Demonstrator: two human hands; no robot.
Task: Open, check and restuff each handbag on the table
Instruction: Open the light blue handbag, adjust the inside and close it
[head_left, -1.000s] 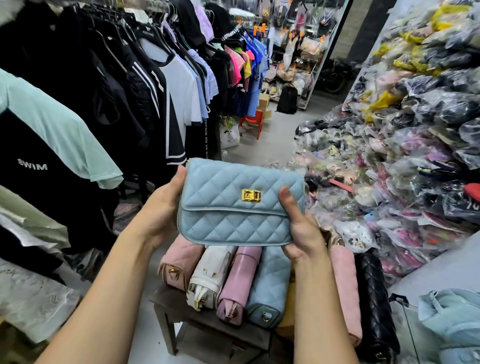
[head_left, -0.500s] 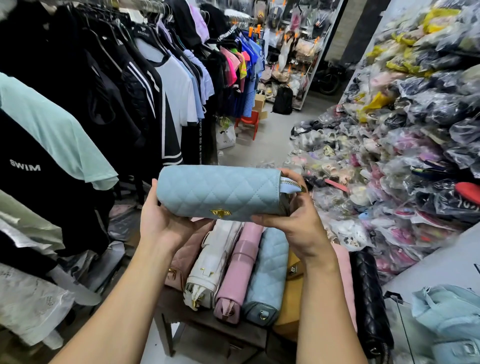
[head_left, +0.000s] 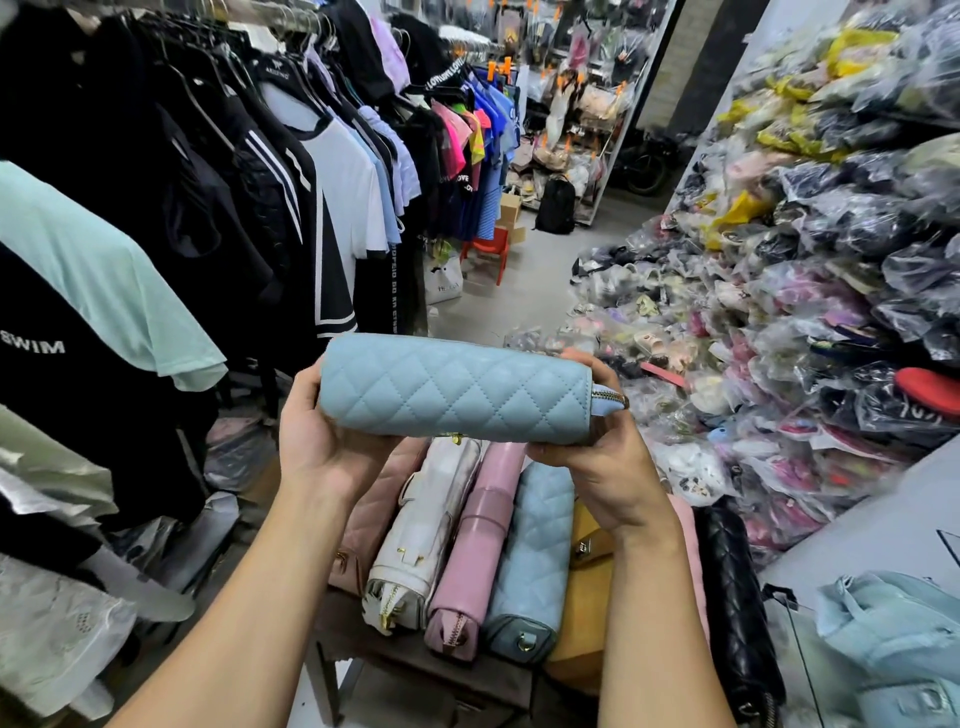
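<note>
Your left hand (head_left: 322, 441) cups the left end of the light blue quilted handbag (head_left: 452, 389), thumb up along the end, palm under it, fingers gone round the back out of view; your right hand (head_left: 597, 467) clamps the right end, fingers wrapped over the far side, thumb pressed along the bottom edge. Both hands are closed on the bag, nothing else in them. Bag is up in the air between your two hands, lying lengthwise left to right, quilted side turned up toward you; gold clasp (head_left: 454, 438) just peeks out under the lower edge, midway between the grips, and a zip end (head_left: 610, 402) with gold teeth sticks out past your right fingers. Flap fastened or not, can't tell from this angle. Straight below the grip, a row of bags stands side by side on a dark table (head_left: 415, 660): dusty pink quilted bag (head_left: 374, 519) under your left wrist, then white bag (head_left: 426, 525), smooth pink bag (head_left: 478, 545), second blue quilted bag (head_left: 535, 551), each touching the next; mustard bag (head_left: 587, 597) partly hidden under your right wrist, black quilted bag (head_left: 737, 597) just outside your right forearm. Left of your left arm, clothes rack (head_left: 260, 182) packed with dark and white shirts. Right of your right hand and beyond it, big pile of plastic-wrapped goods (head_left: 779, 312). Beyond the held bag, down the aisle, red chair (head_left: 488, 252) and black backpack (head_left: 556, 205) on the floor. By your right elbow, light blue bags (head_left: 893, 634), cropped at the corner
</note>
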